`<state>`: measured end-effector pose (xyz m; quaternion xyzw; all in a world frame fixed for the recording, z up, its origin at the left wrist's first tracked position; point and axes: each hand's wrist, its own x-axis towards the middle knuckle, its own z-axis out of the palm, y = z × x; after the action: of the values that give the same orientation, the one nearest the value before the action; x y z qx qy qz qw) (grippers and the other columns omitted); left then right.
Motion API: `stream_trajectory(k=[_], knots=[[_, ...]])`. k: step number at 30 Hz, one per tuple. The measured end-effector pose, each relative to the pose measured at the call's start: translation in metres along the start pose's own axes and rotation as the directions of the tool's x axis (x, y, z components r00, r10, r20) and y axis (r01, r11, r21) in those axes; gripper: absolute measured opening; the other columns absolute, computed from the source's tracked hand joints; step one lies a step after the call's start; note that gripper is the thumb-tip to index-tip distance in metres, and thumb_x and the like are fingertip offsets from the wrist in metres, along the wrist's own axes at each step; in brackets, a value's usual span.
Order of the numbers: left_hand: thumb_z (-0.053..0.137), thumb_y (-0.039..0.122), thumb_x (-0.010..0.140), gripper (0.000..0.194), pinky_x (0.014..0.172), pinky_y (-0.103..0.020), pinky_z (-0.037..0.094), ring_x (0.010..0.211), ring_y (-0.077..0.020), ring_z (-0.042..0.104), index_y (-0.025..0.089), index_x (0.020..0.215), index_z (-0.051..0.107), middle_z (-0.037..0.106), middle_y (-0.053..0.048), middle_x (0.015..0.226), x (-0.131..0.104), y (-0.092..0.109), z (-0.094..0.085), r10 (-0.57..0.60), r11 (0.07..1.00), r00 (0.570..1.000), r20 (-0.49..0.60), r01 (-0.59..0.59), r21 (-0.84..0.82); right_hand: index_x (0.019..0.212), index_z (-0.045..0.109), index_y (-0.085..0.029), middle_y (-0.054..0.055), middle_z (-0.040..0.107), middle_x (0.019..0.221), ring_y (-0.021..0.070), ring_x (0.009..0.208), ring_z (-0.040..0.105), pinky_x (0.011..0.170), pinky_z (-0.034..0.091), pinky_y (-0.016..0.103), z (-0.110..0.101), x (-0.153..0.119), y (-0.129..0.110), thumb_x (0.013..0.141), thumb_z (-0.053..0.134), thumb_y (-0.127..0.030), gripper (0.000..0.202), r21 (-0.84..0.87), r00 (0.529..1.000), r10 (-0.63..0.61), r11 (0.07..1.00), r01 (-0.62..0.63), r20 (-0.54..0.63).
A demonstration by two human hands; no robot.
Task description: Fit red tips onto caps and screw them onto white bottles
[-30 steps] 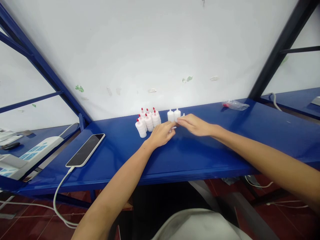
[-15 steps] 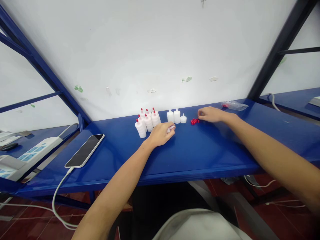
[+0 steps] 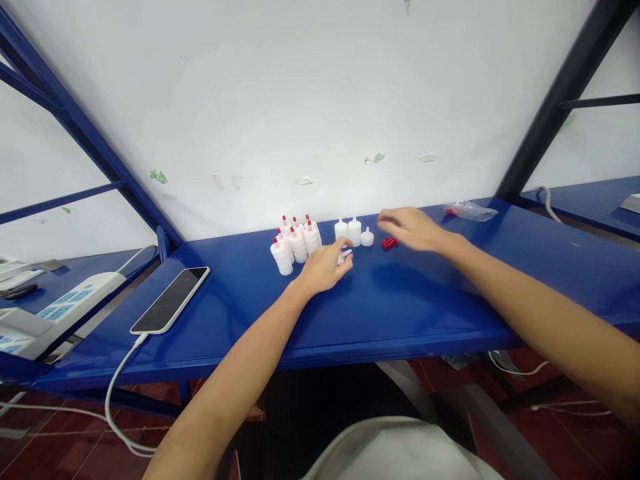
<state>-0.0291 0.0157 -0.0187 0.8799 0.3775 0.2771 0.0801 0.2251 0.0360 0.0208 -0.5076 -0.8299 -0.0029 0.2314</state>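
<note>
My left hand is closed around a small white squeeze bottle; its pale tip points right and most of its body is hidden by my fingers. My right hand hovers above and behind a small pile of red caps, fingers stretched out to the left, with nothing visible in them. Between my hands stand two uncapped white bottles and a shorter white nozzle-topped piece. Left of my left hand, several white bottles with red tips stand in a tight group.
A phone lies on the blue table at left, with a white cable hanging over the front edge. At the back right is a clear plastic bag with something red inside. A power strip sits at far left.
My right hand has moved left from beside the red caps, and its fingers have straightened. My left hand stays nearly in place with the bottle, its fingers slightly shifted.
</note>
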Motion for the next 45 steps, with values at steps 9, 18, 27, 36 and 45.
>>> stream_trajectory(k=[9, 18, 27, 36, 45], knots=[[0.053, 0.04, 0.093, 0.046, 0.063, -0.026, 0.039, 0.062, -0.0148, 0.055, 0.019, 0.132, 0.043, 0.06, 0.003, 0.073, 0.0, 0.002, 0.001, -0.016, 0.983, 0.999, -0.041, 0.008, -0.185, 0.081, 0.056, -0.019, 0.004, 0.062, 0.075, 0.0166, 0.064, 0.051, 0.063, 0.032, 0.029, 0.023, -0.006, -0.057, 0.097, 0.04, -0.034, 0.027, 0.17, 0.958, -0.279, 0.943, 0.287, -0.071], [0.025, 0.034, 0.099, 0.052, 0.066, -0.03, 0.039, 0.057, -0.0146, 0.052, 0.017, 0.057, 0.052, 0.057, -0.002, 0.057, 0.003, -0.003, 0.0, -0.11, 0.98, 0.988, -0.106, 0.089, -0.18, 0.081, 0.06, -0.02, 0.006, 0.065, 0.072, 0.0206, 0.067, 0.054, 0.061, 0.032, 0.031, 0.017, 0.015, 0.005, 0.092, 0.044, -0.035, 0.025, 0.071, 0.929, 0.235, 0.972, -0.223, -0.286], [0.033, 0.026, 0.098, 0.034, 0.078, -0.032, 0.044, 0.078, -0.0181, 0.06, 0.016, 0.09, 0.065, 0.066, -0.005, 0.083, 0.004, -0.001, 0.0, -0.002, 0.995, 0.993, -0.115, -0.009, -0.102, 0.094, 0.066, -0.02, 0.009, 0.071, 0.085, 0.0232, 0.077, 0.06, 0.063, 0.033, 0.03, 0.027, 0.018, 0.0, 0.096, 0.038, -0.045, 0.038, 0.011, 0.974, 0.197, 0.98, -0.197, -0.11], [0.052, 0.03, 0.09, 0.019, 0.069, -0.03, 0.04, 0.072, -0.0168, 0.054, 0.017, 0.078, 0.058, 0.061, -0.003, 0.078, 0.004, -0.003, 0.005, 0.051, 0.999, 0.998, -0.047, -0.052, -0.012, 0.094, 0.062, -0.019, 0.005, 0.067, 0.079, 0.0188, 0.069, 0.056, 0.065, 0.034, 0.029, 0.021, -0.008, -0.047, 0.098, 0.042, -0.048, 0.035, 0.173, 0.969, -0.241, 0.958, 0.229, 0.051], [0.047, 0.036, 0.097, 0.028, 0.07, -0.028, 0.039, 0.073, -0.0159, 0.054, 0.016, 0.081, 0.058, 0.06, -0.003, 0.078, 0.004, -0.005, 0.002, 0.178, 0.982, 0.984, 0.02, -0.176, -0.064, 0.072, 0.042, -0.022, 0.001, 0.052, 0.068, 0.0164, 0.064, 0.047, 0.065, 0.035, 0.03, 0.028, -0.01, -0.064, 0.102, 0.029, -0.041, 0.038, 0.338, 0.939, -0.332, 0.897, 0.284, 0.09]])
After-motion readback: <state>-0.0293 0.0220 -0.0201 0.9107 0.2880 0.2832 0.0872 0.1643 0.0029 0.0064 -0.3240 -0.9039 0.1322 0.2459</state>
